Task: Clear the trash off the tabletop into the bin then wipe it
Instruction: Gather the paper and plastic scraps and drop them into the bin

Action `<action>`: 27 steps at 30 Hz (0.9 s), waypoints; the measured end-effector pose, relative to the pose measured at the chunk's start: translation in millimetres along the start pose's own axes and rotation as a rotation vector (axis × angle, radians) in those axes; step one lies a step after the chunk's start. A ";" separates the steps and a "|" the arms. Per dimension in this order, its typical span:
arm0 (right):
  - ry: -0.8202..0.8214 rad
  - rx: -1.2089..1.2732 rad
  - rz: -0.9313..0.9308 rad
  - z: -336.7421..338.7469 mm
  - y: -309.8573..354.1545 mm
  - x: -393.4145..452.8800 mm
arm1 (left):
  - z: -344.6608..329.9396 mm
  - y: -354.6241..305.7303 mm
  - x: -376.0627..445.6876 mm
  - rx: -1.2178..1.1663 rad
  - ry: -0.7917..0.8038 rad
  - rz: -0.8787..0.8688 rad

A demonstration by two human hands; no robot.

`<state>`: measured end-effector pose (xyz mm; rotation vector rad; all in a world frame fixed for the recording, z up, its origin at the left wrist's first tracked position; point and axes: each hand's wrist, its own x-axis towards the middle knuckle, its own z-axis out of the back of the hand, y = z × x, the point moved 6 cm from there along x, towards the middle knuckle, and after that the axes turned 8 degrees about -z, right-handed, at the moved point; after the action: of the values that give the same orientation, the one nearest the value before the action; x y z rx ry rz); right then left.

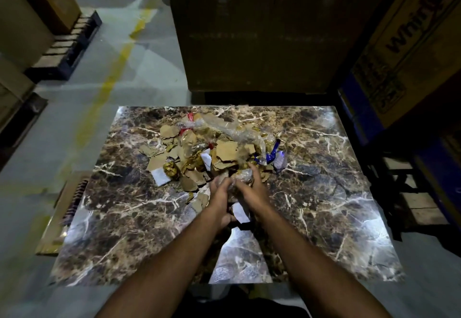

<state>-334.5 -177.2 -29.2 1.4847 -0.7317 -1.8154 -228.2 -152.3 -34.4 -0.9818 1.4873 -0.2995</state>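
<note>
- Trash pile (212, 148) sits on the far middle of the tabletop (324, 205): torn brown card scraps, clear crinkled plastic, gold foil bits, a few white slips, touches of red.
- Blue wrapper (270, 156) lies at the pile's right edge, touching it.
- White slip (162, 176) at the pile's left near corner, partly under card.
- Both hands meet at the pile's near edge, close together, nearly touching.
- Left hand (220, 195): fingers curled inward on scraps at the near edge; exact hold is blurred.
- Right hand (252, 187): fingers curled over clear plastic and card; fingertips reach into the pile.
- White paper (240, 212) shows between the two wrists, below the hands; cannot tell which hand carries it.
- Tabletop is dark marble-pattern, glossy, with bright glare patches near the front and right.
- Both forearms bare, reaching in from the near edge.
- Flat board (53, 230) with a gold edge lies at the table's left, low down.
- Concrete floor (99, 68) to the left, yellow painted line (112, 78) running across it.
- Big cardboard box (254, 30) behind the table; printed box (409, 38) at the right.
- Pallets (72, 40) under stacked boxes at far left.
</note>
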 end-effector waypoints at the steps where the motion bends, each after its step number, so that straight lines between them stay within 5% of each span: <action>1: 0.038 0.034 -0.004 -1.7 -0.5 0.0 | 0.6 1.7 0.6 0.010 0.006 -0.014; 14: 0.141 0.273 0.105 20.8 7.0 -17.5 | 23.8 -18.3 0.8 -0.018 0.036 -0.258; 19: -0.010 0.285 0.118 52.2 45.8 7.8 | 37.5 -72.6 17.4 0.090 0.027 -0.344; 23: -0.117 0.109 0.116 65.3 68.6 34.9 | 40.9 -109.1 38.6 0.104 0.149 -0.310; 27: -0.047 -0.132 0.122 47.3 83.5 50.1 | 39.9 -114.8 63.6 0.129 0.190 -0.172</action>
<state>-374.8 -267.8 14.3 1.2892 -0.6960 -1.7752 -138.8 -252.4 -6.3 -1.0003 1.5351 -0.6202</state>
